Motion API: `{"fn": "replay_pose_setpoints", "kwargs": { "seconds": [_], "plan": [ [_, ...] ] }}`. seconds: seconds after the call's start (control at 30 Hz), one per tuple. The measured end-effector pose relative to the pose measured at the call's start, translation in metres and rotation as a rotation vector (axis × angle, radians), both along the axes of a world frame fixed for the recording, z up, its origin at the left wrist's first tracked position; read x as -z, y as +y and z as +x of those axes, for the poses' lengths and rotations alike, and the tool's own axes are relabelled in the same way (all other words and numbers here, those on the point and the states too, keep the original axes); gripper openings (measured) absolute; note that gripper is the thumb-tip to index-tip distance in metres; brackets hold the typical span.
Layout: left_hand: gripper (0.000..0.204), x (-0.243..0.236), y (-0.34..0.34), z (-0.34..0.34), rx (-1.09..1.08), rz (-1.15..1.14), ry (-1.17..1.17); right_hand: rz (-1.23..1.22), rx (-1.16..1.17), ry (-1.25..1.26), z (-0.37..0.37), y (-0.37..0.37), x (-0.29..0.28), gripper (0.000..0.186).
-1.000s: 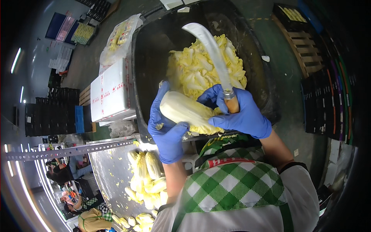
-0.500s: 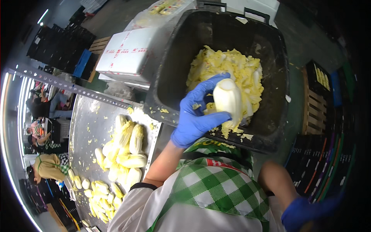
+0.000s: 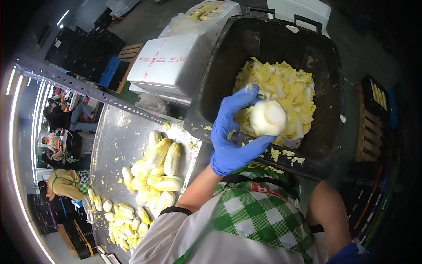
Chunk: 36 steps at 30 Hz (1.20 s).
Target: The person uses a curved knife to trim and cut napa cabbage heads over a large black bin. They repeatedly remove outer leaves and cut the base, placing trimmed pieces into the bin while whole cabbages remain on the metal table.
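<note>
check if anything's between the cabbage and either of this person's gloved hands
Nothing visible separates the left hand from the cabbage; its grip is on it. For the right hand, partly cut off at the lower edge, the black bin's near rim and the right forearm lie between in this view.

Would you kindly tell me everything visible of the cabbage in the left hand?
The cabbage is rounded, white and smooth-looking, its base turned toward the camera with a cream-coloured round stem end. Its far end is hidden behind. The blue-gloved left hand holds it from its left side, fingers above and thumb below, over the black bin with yellow leaves.
</note>
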<state>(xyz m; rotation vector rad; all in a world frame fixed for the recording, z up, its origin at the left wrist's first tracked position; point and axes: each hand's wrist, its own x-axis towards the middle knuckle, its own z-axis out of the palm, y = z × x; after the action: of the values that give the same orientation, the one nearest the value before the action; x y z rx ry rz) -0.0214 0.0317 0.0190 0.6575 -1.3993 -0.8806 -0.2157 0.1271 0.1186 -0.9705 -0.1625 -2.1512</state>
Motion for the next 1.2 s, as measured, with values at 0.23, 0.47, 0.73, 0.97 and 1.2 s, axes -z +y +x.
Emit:
{"fn": "replay_pose_setpoints", "kwargs": {
  "seconds": [0.23,0.47,0.73,0.97,1.2],
  "plan": [
    [0.09,-0.011,-0.003,0.002,0.462,0.624,0.724,0.558,0.192,0.663,0.025,-0.045,0.062,0.027],
    [0.11,-0.009,-0.003,0.006,0.42,0.542,0.592,0.632,0.159,0.757,0.03,-0.052,0.077,0.026],
    [0.115,-0.003,-0.005,0.009,0.419,0.452,0.533,0.651,0.159,0.792,0.027,-0.054,0.083,0.026],
    [0.102,-0.007,-0.005,0.01,0.638,0.588,0.789,0.656,0.154,0.796,0.025,-0.054,0.084,0.028],
    [0.081,-0.002,-0.005,0.005,0.625,0.643,1.064,0.633,0.197,0.769,0.018,-0.051,0.079,0.03]
  ]
}}
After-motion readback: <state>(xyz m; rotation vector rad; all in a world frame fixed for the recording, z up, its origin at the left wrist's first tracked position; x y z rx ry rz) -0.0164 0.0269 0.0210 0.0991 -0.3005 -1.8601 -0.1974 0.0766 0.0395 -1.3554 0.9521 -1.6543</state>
